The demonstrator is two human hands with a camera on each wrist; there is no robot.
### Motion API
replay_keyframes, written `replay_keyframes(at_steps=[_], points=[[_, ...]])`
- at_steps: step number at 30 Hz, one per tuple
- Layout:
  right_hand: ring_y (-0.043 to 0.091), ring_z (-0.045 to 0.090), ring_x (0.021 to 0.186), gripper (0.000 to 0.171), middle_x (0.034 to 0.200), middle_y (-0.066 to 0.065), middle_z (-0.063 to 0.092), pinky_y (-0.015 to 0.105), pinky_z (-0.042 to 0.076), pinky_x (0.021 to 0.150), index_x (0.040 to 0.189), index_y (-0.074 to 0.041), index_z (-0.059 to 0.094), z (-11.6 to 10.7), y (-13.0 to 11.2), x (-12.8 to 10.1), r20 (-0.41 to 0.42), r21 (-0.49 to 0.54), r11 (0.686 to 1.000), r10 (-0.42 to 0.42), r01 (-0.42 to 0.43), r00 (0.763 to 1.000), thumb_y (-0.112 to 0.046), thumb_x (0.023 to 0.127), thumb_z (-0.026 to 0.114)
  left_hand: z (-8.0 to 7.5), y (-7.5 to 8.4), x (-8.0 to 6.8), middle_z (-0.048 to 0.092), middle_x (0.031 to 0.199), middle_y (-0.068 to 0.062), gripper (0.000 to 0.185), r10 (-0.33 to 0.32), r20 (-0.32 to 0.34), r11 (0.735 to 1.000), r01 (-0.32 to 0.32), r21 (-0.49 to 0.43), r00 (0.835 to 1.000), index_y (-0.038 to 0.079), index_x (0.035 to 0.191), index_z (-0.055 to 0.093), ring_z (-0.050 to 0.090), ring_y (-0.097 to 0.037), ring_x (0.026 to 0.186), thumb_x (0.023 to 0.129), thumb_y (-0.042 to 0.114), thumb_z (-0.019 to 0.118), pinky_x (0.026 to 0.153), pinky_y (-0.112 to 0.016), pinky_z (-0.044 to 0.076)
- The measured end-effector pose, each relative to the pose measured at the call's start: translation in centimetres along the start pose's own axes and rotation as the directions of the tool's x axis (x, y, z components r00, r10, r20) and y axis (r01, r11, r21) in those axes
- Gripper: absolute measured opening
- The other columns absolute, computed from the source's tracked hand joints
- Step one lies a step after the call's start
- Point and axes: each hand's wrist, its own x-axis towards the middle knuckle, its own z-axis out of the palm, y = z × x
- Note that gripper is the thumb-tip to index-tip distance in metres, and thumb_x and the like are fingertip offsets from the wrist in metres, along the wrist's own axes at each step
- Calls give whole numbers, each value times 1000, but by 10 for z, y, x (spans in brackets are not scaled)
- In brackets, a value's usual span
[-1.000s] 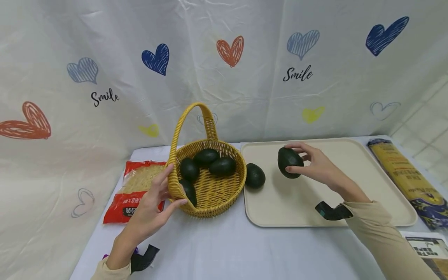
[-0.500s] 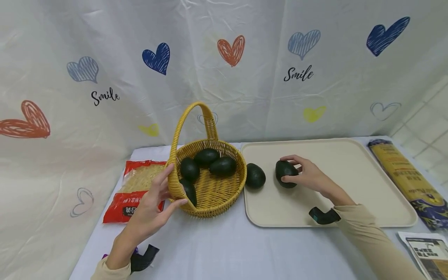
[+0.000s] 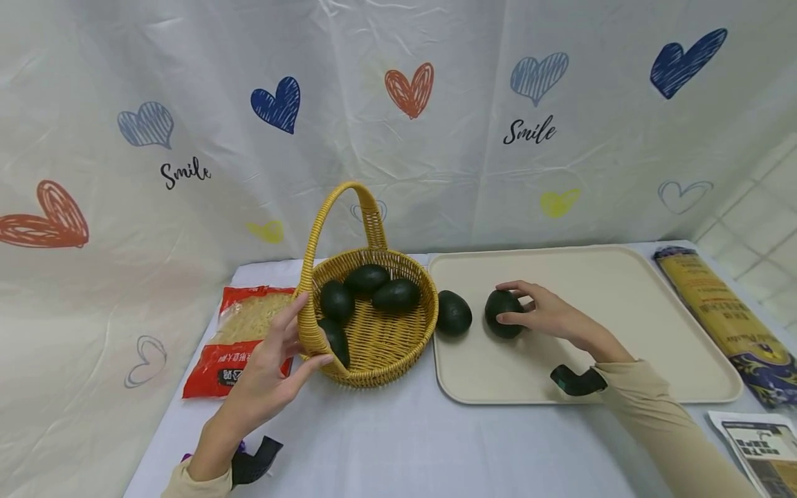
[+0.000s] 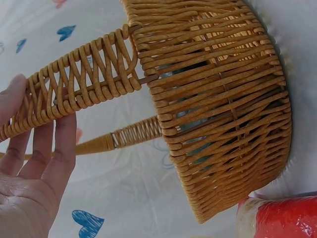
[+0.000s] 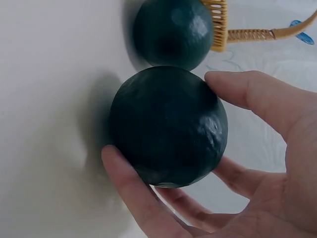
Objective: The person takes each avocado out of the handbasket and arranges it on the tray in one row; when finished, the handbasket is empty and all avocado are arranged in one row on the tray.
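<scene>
- Fingers (image 5: 132,193) of the right hand (image 3: 548,317) gripped an avocado (image 3: 503,315), on or just above the tray (image 3: 598,332).
- It lay left of the hand (long axis unclear; outline near-round).
- A second avocado (image 3: 454,313) sat between it and the basket (image 3: 386,339).
- The left hand (image 3: 264,380), farther off, held the handle (image 3: 375,232).

In the head view you've got a red food bag (image 3: 239,335) left of centre, yellow-and-blue packet (image 3: 725,318) at right edge, printed sheet (image 3: 762,446) lower right. Up top you see white curtain (image 3: 461,173), coloured hearts (image 3: 277,105), "Smile" lettering (image 3: 529,130); bottom centre, white tablecloth (image 3: 398,443).
</scene>
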Motion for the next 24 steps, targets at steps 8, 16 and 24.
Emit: replay_keyframes(at_steps=[8,16,24], points=[[24,65,99,77,153,32,38,36,59,81,156,0,41,4,-3,4,13,91,996,-24,22,1000,-24,94,79,-1,0,1,64,135,-19,113,14,0,1000,-14,-11,1000,10,165,24,70,-31,112,73,-16,85,91,-18,56],[23,64,98,77,151,29,41,35,59,81,154,-1,44,10,-7,11,-1,99,995,-9,9,1000,-23,91,82,-1,0,1,63,135,-17,112,12,3,1000,-12,-13,1000,11,165,24,70,-30,112,75,-16,85,92,-18,56],[25,64,100,77,150,28,42,36,57,83,154,-3,46,12,-9,17,-14,76,997,-2,3,1000,-26,90,83,-1,1,1,57,146,-20,111,-4,5,1000,4,-7,1000,12,165,24,69,-33,116,76,-15,85,93,-18,56]])
